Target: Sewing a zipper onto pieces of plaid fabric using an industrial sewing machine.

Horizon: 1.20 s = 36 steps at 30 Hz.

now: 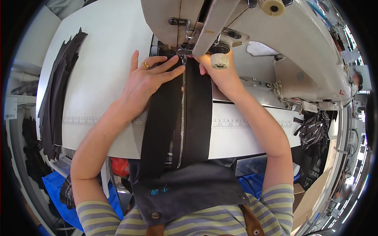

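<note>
Dark fabric (199, 114) in long strips runs from the sewing machine's presser foot (184, 59) toward me and hangs over the table's near edge. A metal-toothed zipper (182, 114) lies lengthwise along it, its upper end at the foot. My left hand (143, 84), a ring on one finger, rests with fingers spread on the fabric just left of the foot. To the right of the foot, my right hand (225, 76) is curled with thumb and forefinger at the fabric's edge. A white ribbed knob (219, 61) hides part of that hand.
The sewing machine head (291, 35) overhangs the far and right side. Dark cut strips (59, 94) are piled on the white table (100, 51) at left. Bundled zippers (315, 128) hang at the right edge. A dark apron (193, 188) covers my lap.
</note>
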Each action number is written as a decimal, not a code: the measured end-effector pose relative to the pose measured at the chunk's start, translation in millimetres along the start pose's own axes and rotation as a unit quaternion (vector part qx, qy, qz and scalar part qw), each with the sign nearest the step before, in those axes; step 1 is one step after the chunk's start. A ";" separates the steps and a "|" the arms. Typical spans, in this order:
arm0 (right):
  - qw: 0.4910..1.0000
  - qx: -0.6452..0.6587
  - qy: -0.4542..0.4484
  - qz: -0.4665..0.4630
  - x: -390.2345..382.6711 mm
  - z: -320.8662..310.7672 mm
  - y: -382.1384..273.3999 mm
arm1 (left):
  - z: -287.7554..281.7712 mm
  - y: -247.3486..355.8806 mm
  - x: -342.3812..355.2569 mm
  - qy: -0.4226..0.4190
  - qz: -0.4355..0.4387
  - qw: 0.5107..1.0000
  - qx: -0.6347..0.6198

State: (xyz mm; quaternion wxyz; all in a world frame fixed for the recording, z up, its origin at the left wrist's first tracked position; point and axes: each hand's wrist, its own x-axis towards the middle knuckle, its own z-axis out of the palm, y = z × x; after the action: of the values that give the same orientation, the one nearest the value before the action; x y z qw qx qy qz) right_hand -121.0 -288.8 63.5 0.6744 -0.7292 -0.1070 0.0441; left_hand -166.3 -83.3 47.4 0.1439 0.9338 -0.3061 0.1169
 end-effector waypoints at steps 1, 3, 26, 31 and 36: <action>0.999 0.027 -0.005 0.028 0.4 -0.2 -3.0 | -0.5 -0.1 -0.1 0.000 0.000 1.000 0.000; 0.998 0.026 -0.009 0.051 2.4 -1.2 -3.6 | -1.9 0.8 0.1 -0.003 -0.002 1.000 -0.003; 0.897 -0.411 -0.064 -0.151 -3.6 -13.6 18.5 | 0.0 -0.5 -3.7 0.019 0.026 0.999 0.028; 0.901 -0.408 -0.071 -0.128 -1.9 -14.6 20.9 | -0.1 0.9 -5.2 0.019 0.033 0.999 0.023; 0.904 -0.401 -0.072 -0.132 -2.6 -14.0 18.5 | 1.7 -3.5 -6.7 0.025 0.030 0.999 0.012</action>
State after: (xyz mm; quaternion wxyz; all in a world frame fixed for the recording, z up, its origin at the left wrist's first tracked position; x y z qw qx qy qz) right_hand -118.9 -304.3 46.1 0.3151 -0.9121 -0.2595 -0.0393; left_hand -169.2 -77.6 43.1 0.1365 0.9225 -0.3294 0.1479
